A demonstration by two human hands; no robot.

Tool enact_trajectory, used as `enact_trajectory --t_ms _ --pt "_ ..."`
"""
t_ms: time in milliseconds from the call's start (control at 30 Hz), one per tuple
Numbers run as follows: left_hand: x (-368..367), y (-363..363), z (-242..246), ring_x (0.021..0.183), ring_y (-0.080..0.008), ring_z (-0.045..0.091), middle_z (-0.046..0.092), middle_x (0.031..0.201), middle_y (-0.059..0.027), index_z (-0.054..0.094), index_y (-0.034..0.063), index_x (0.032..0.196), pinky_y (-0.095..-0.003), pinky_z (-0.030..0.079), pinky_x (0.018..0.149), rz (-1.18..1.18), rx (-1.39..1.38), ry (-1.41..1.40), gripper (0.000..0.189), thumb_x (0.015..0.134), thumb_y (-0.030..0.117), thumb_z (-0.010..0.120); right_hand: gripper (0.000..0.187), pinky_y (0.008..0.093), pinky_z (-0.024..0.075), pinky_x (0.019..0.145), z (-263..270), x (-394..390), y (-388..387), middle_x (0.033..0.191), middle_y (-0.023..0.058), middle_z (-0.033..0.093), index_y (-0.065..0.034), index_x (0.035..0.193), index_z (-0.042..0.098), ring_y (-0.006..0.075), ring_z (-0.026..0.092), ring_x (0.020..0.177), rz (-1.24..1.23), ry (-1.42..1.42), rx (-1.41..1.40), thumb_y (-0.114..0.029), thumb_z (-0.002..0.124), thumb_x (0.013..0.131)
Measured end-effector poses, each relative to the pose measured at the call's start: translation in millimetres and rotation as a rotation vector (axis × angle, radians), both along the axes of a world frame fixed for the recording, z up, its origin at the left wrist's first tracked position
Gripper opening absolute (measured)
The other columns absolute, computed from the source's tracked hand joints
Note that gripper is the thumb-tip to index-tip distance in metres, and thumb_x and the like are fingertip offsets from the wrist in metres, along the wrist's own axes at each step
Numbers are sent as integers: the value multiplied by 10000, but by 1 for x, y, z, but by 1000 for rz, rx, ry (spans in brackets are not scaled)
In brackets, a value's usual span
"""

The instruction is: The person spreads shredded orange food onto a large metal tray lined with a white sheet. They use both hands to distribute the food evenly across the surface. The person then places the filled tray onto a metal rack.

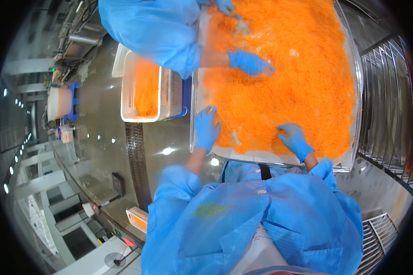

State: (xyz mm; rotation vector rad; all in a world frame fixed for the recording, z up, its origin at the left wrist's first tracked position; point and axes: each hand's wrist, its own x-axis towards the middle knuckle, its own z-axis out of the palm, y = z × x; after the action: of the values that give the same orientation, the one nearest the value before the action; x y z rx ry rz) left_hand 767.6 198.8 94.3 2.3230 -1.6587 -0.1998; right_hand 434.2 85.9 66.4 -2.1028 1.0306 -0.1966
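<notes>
A wide tray [241,156] with a pale liner lies before me, spread with a layer of thin orange shreds [296,89] that look like shredded carrot. My left hand [206,130], in a blue glove, is at the tray's left edge, fingers apart and tips against the shreds. Near the front right part of the layer, my right hand [295,139] rests on the shreds in a matching glove, fingers partly bent. I see nothing gripped in either hand. Pale patches of liner [235,138] show through near my left hand.
At the upper left, a co-worker's gloved hand [250,64] reaches over the shreds; their other hand [225,7] is higher up. A white plastic crate [124,99] holding orange shreds stands left of the tray. Metal racks [382,103] flank the right side. A drain grate [136,161] crosses the wet floor.
</notes>
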Motion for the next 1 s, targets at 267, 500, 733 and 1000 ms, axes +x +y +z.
enact_trajectory --t_ms 267,500,733,1000 --pt "104 -162 -117 1138 -360 476 492 1265 -184 495 73 1260 -491 381 934 -281 -86 -107 497 784 170 604 269 377 491 812 36 -21 43 987 112 669 -69 1018 649 282 622 923 -309 69 -16 -146 682 762" --pt "119 -238 -69 1157 -323 468 466 1293 -168 477 83 1280 -449 381 959 -528 74 23 501 797 149 593 239 342 503 832 43 -6 106 1002 116 673 -38 1008 645 245 637 942 -615 17 196 -77 680 774" --pt "122 -183 -34 1177 -285 460 440 1322 -152 458 93 1299 -406 380 983 -602 109 519 506 811 129 582 236 342 494 831 45 21 114 1022 98 670 -56 1018 649 257 629 945 -481 11 153 -109 677 789" --pt "124 -151 -43 962 -290 573 521 1207 -137 544 90 1173 -401 455 855 -481 334 -262 503 701 182 692 284 363 487 826 52 18 91 1023 89 666 -88 1075 631 273 616 956 -342 15 65 -147 670 799"
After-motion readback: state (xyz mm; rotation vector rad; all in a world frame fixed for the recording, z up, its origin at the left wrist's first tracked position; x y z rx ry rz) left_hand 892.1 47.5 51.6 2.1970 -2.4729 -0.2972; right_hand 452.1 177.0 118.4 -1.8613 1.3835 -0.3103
